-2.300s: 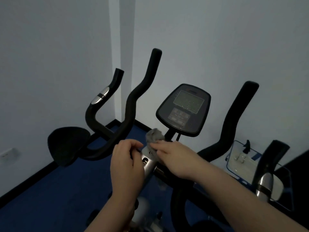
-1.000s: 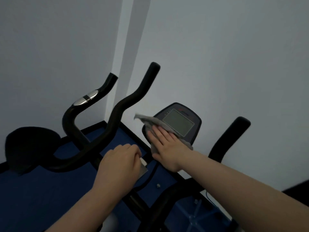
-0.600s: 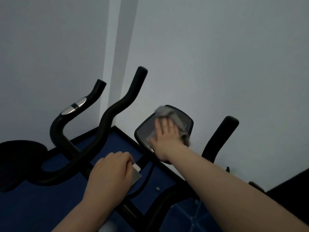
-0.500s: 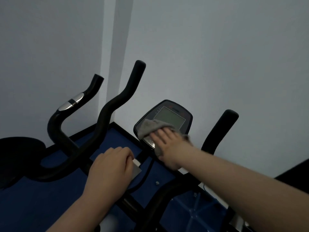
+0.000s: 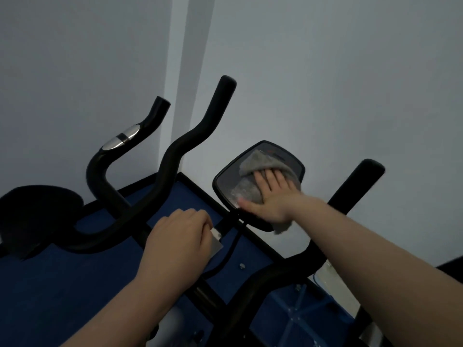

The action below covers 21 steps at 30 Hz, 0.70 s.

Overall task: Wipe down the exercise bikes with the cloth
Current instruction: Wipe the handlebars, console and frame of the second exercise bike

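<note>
Since a moment ago, the right hand has slid the grey cloth back up across the console, fingers flat and spread, pressing the cloth against the screen at about 1 o'clock from the left hand. That left hand stays curled around the bike's handlebar stem. Black handlebars rise at 11 o'clock.

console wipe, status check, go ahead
Right hand flat, pressing cloth on console. Left hand gripping bike frame. Nothing in the way.
</note>
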Each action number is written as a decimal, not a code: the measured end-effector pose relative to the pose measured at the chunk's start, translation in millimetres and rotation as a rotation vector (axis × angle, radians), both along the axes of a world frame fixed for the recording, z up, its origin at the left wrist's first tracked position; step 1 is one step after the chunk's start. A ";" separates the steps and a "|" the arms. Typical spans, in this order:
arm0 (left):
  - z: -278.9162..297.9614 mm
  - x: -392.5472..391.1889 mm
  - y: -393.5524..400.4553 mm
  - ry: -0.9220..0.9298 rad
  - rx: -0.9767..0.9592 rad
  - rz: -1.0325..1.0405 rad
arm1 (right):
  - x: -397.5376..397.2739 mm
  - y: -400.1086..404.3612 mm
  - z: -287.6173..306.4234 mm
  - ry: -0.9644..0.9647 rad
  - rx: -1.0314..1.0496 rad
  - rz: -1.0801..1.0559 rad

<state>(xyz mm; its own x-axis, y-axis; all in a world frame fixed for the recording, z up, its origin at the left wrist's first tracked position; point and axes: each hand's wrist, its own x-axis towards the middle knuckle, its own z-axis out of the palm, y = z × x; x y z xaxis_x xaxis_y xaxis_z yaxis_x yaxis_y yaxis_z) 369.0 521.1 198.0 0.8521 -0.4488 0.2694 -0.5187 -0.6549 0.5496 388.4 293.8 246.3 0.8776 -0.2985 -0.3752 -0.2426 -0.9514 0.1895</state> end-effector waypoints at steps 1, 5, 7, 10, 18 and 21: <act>-0.4 0.0 0.8 -0.003 -0.003 0.010 | 12.2 1.2 -0.3 -0.063 0.035 0.002; -0.4 -0.6 -1.3 0.006 -0.006 0.031 | 53.2 12.5 -7.9 -0.294 0.212 -0.007; 0.1 0.3 -1.0 0.022 -0.018 0.046 | 61.1 21.5 -13.7 -0.323 0.203 0.035; 0.4 1.9 1.2 0.027 -0.019 0.056 | 39.7 37.6 -31.3 -0.288 0.101 0.247; 4.9 -2.4 1.4 0.023 -0.013 0.032 | -21.9 17.6 -23.8 -0.023 -0.086 0.003; 5.4 -3.5 1.6 0.031 -0.035 0.046 | -13.8 3.5 -20.2 -0.093 -0.100 -0.148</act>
